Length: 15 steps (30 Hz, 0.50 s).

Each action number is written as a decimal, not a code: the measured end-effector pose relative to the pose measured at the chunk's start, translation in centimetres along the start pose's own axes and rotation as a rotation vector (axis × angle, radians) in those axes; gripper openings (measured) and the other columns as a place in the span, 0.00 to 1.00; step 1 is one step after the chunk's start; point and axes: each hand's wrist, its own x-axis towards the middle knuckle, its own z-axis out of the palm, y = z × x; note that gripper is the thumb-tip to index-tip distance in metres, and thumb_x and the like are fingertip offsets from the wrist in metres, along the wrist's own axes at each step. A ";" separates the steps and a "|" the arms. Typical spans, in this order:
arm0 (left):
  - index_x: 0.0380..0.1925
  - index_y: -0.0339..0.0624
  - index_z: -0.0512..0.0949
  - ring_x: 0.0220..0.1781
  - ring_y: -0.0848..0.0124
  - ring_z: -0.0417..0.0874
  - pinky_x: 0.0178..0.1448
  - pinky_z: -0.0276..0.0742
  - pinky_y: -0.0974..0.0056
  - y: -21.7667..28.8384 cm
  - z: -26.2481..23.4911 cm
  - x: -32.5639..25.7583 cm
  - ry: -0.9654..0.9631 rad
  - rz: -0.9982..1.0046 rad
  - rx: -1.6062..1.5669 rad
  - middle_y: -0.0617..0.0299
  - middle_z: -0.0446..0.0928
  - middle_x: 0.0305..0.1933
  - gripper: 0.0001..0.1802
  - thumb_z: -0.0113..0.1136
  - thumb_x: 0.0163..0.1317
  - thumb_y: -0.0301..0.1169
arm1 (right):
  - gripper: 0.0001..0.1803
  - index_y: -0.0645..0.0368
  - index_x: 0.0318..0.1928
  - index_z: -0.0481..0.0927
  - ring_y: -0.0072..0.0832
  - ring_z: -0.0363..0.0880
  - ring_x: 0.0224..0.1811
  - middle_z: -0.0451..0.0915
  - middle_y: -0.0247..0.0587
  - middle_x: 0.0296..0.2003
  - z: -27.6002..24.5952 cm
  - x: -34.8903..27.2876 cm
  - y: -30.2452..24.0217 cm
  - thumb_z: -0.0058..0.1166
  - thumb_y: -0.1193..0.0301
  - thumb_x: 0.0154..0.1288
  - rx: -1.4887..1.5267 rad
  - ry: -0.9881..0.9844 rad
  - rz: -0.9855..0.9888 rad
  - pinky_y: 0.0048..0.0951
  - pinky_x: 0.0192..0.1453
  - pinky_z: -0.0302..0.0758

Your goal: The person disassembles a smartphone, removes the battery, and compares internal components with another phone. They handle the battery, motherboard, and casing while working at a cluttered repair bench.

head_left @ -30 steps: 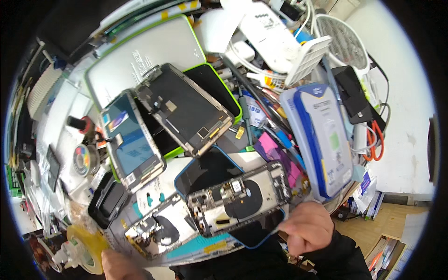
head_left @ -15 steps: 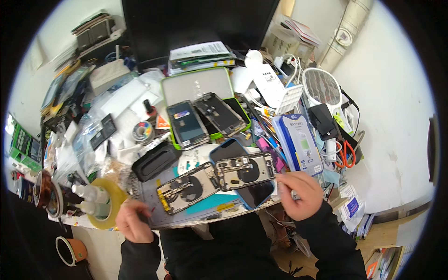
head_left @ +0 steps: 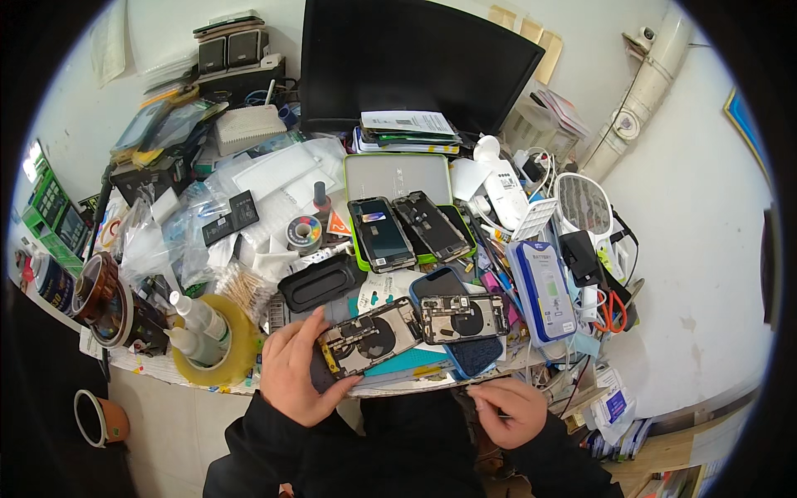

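Two opened phone housings lie side by side near the desk's front edge, their boards and round black coils showing. My left hand (head_left: 292,373) spreads its thumb and fingers around the left end of the left housing (head_left: 372,340); whether it touches the edge I cannot tell. The right housing (head_left: 465,319) rests across a blue-edged phone (head_left: 476,358), which partly shows above and below it. My right hand (head_left: 510,412) is at the desk's front edge, below that phone, thumb and forefinger pinched together. Anything between those fingertips is too small to make out.
A black tray (head_left: 320,283) sits behind the left housing. Two phone screen parts (head_left: 380,236) lie on a green-rimmed case (head_left: 397,168). Bottles stand inside a yellow tape roll (head_left: 244,363) at left, beside cotton swabs (head_left: 248,285). A blue-white battery box (head_left: 541,292) and orange-handled scissors (head_left: 613,311) are at right.
The view has shifted, with more of the monitor showing. My left hand has moved to the left housing and opened. My right hand has drawn back from the right housing toward the desk's front edge.
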 end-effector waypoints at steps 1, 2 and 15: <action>0.74 0.32 0.63 0.64 0.49 0.77 0.69 0.69 0.50 0.0 -0.1 -0.1 0.001 -0.010 -0.027 0.45 0.80 0.60 0.60 0.85 0.41 0.37 | 0.11 0.64 0.47 0.87 0.34 0.87 0.30 0.87 0.48 0.35 0.5 0.0 -0.4 0.64 0.82 0.64 0.044 -0.012 0.021 0.28 0.32 0.80; 0.74 0.32 0.63 0.63 0.49 0.78 0.69 0.69 0.50 0.2 -0.2 -0.3 0.064 -0.008 -0.064 0.46 0.81 0.59 0.59 0.85 0.42 0.37 | 0.13 0.64 0.51 0.87 0.27 0.87 0.31 0.88 0.48 0.39 1.1 -0.2 -0.4 0.63 0.81 0.67 0.143 -0.052 0.082 0.24 0.33 0.80; 0.76 0.35 0.55 0.62 0.55 0.83 0.69 0.76 0.54 0.8 -1.6 -5.5 0.194 -0.255 -0.514 0.39 0.76 0.65 0.60 0.84 0.46 0.27 | 0.22 0.63 0.58 0.83 0.30 0.87 0.37 0.85 0.46 0.47 1.7 3.2 -0.1 0.68 0.79 0.62 0.035 -0.060 0.039 0.27 0.40 0.83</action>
